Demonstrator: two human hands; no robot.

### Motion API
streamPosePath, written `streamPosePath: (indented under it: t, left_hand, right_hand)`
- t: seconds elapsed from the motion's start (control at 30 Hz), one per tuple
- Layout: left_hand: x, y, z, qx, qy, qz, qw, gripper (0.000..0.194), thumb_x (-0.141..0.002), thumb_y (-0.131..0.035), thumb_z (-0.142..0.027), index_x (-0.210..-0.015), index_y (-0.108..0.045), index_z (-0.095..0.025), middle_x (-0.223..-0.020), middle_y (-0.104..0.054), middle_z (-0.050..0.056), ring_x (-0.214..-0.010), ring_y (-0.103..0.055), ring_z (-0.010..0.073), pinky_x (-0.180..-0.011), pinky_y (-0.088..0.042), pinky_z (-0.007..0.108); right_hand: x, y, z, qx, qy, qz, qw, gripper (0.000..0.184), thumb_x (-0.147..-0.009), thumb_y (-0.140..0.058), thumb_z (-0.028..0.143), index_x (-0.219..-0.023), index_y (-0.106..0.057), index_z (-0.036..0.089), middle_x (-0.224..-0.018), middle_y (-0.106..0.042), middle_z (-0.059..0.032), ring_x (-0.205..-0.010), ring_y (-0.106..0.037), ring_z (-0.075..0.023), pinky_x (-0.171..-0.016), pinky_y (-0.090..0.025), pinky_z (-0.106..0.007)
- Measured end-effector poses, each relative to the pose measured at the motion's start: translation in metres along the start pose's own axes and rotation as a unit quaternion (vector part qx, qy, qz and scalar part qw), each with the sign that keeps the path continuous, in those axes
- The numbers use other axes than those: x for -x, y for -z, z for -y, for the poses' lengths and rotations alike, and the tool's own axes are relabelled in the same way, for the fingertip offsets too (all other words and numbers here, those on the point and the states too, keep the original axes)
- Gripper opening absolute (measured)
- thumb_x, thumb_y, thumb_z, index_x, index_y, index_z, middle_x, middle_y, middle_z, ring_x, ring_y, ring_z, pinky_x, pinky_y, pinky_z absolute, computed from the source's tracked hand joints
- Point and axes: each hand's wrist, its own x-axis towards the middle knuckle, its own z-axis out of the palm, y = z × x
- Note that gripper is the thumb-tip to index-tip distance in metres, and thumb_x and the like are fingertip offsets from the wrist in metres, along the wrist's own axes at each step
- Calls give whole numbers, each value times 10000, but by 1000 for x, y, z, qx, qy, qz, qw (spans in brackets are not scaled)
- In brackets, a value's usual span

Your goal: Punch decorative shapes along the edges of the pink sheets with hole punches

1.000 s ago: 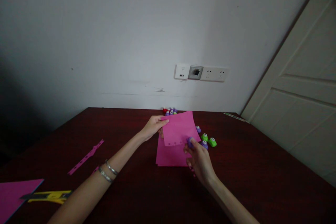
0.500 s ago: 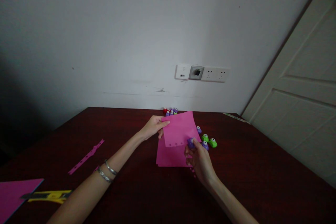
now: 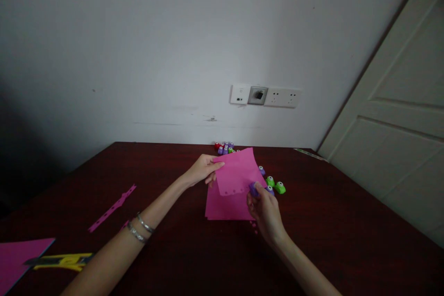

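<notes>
My left hand (image 3: 204, 169) pinches the upper left corner of a pink sheet of paper (image 3: 239, 171), tilted up above the table. Small punched holes run along the sheet's lower edge. In my right hand (image 3: 264, 206) is a purple craft punch (image 3: 253, 189), at the sheet's lower right corner, with my thumb on top. Beneath lies a stack of pink paper (image 3: 225, 208), partly covered. Tiny pink cut-outs (image 3: 254, 226) lie beside my right hand. Just beyond that hand stand two green punches (image 3: 280, 188) and two purple ones (image 3: 261, 170).
More small punches (image 3: 224, 148) cluster at the table's back edge by the wall. On the left lie a punched pink strip (image 3: 113, 208), a yellow utility knife (image 3: 64, 261) with its blade out, and a pink sheet (image 3: 21, 259). Wall sockets (image 3: 282, 97) are above the table (image 3: 166, 249).
The punch in my right hand has shifted slightly to the right along the sheet's lower edge. My left hand keeps its pinch on the paper. The whole view has shifted a little.
</notes>
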Motion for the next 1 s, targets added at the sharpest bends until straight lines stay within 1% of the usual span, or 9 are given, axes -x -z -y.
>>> streamPosePath:
  t: [0.17, 0.33, 0.43, 0.57, 0.67, 0.8, 1.0]
  left_hand:
    - [1, -1, -1, 0, 2, 0, 1000, 267, -802, -543, -371, -735, -578, -115, -423, -546, -23, -277, -399, 32, -304, -280, 151]
    - [2, -3, -1, 9, 2, 1, 1000, 257, -803, -542, -359, -735, -580, -114, -416, -537, -28, -275, -400, 38, -312, -295, 159]
    - [2, -5, -1, 14, 3, 2, 1000, 256, -799, -548, -362, -749, -574, -113, -416, -535, -31, -272, -402, 41, -310, -300, 160]
    - [2, -7, 1, 22, 5, 11, 1000, 255, -797, -552, -364, -773, -565, -110, -418, -534, -33, -269, -403, 42, -312, -324, 163]
    - [2, -8, 1, 31, 4, 18, 999, 247, -796, -554, -362, -785, -554, -115, -415, -533, -37, -268, -407, 45, -316, -344, 167]
    - [2, -10, 1, 31, 8, 23, 999, 241, -793, -555, -358, -762, -537, -120, -410, -532, -37, -271, -416, 47, -303, -323, 157]
    - [1, -10, 7, 19, 19, 27, 999, 250, -806, -537, -368, -762, -521, -122, -411, -536, -41, -277, -413, 43, -315, -332, 156]
  right_hand:
    - [1, 0, 2, 8, 0, -17, 1000, 349, -671, -613, 510, -601, -539, 176, -356, -431, 60, -270, -304, -48, -280, -145, -178]
    - [2, -1, 1, -2, 7, -32, 999, 337, -658, -638, 495, -622, -552, 171, -376, -453, 54, -284, -335, -52, -287, -166, -178]
    - [1, 0, 0, -3, 15, -39, 999, 340, -666, -633, 493, -599, -545, 172, -375, -444, 56, -290, -337, -49, -293, -183, -177]
    - [-1, 4, -4, 0, 43, -45, 998, 361, -686, -618, 486, -539, -513, 173, -377, -444, 50, -312, -342, -49, -302, -186, -177]
    - [-3, 5, -6, 1, 61, -56, 997, 358, -669, -628, 486, -526, -504, 182, -365, -433, 50, -320, -364, -64, -306, -220, -189]
    - [-6, 7, -8, -1, 74, -69, 995, 359, -649, -634, 495, -524, -493, 189, -361, -424, 55, -326, -382, -71, -315, -266, -194]
    - [-8, 7, -10, -6, 78, -86, 993, 367, -658, -620, 487, -524, -470, 180, -383, -442, 60, -317, -353, -48, -311, -260, -176]
